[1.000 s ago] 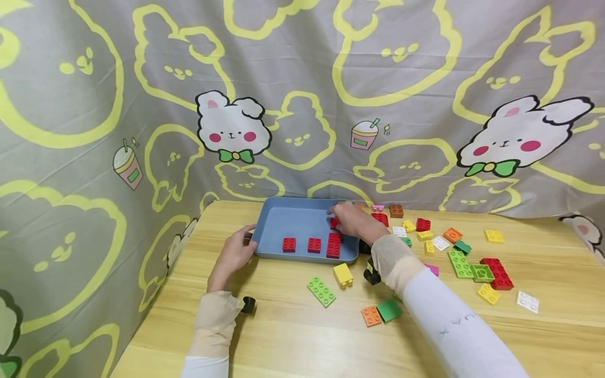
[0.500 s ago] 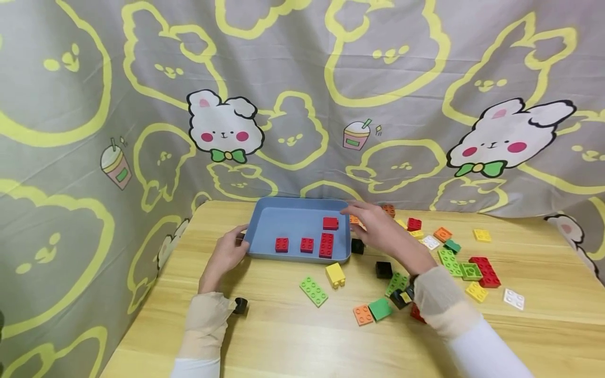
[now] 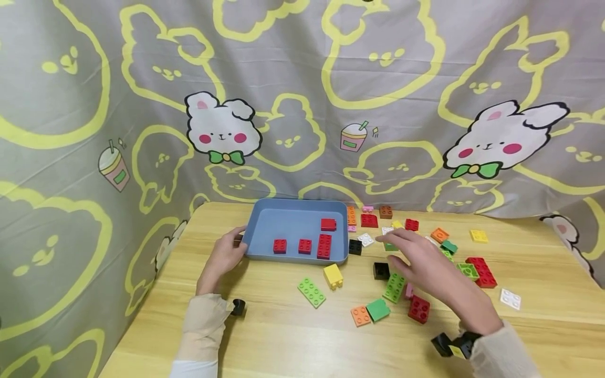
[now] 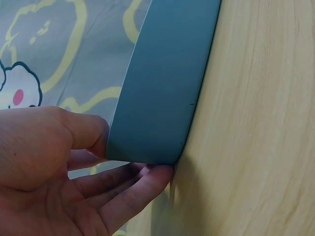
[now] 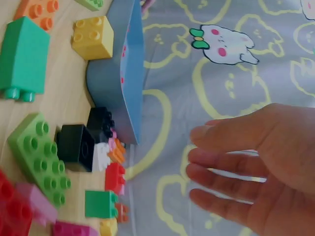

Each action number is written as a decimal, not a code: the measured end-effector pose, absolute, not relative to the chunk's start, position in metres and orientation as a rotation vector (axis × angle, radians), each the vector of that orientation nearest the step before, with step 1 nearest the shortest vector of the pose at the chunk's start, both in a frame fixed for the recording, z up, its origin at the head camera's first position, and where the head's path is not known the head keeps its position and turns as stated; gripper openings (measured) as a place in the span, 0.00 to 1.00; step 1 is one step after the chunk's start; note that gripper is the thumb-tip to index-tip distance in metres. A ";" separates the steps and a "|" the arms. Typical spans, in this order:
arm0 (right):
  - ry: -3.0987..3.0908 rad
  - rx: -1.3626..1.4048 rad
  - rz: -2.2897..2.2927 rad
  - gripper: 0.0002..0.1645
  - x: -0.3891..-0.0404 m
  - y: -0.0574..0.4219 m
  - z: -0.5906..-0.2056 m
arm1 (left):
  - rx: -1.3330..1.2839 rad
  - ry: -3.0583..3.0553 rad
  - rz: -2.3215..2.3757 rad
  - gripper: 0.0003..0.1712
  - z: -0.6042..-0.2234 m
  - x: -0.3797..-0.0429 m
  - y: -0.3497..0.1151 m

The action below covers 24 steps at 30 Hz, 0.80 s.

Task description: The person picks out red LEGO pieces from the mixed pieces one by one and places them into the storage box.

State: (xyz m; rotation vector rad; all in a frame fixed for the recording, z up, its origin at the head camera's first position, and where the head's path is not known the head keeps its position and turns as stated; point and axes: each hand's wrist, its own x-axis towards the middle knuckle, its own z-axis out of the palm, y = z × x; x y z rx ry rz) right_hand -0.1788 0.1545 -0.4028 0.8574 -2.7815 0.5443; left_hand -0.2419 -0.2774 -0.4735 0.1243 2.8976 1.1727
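Note:
At its left end, the blue tray (image 3: 293, 220) is held by my left hand (image 3: 226, 257). In the left wrist view the thumb of the left hand (image 4: 44, 167) lies at the rim and the fingertips press low on the tray wall (image 4: 162, 83). Several red toy bricks (image 3: 324, 247) stand inside the tray, near its front and right side. My right hand (image 3: 430, 265) hovers over the loose bricks right of the tray. Holding nothing, the right hand (image 5: 246, 162) has its fingers extended in the right wrist view. Below it lie a black brick (image 3: 381, 271) and a light green brick (image 3: 394, 287).
Before the tray are a yellow brick (image 3: 333, 276) and a long light green brick (image 3: 311, 292). An orange brick (image 3: 361, 315) touches a green one (image 3: 378, 310). Many mixed bricks, including a large red one (image 3: 482, 272), spread rightward. A patterned curtain (image 3: 293, 178) hangs behind the table.
My right hand has let go of a red brick in the tray's right part and moved right and toward me, over the loose bricks. The left hand stays at the tray.

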 end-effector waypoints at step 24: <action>-3.282 0.727 0.714 0.11 -0.146 0.201 -0.414 | 0.155 2.909 1.174 0.29 -0.475 -0.241 -0.276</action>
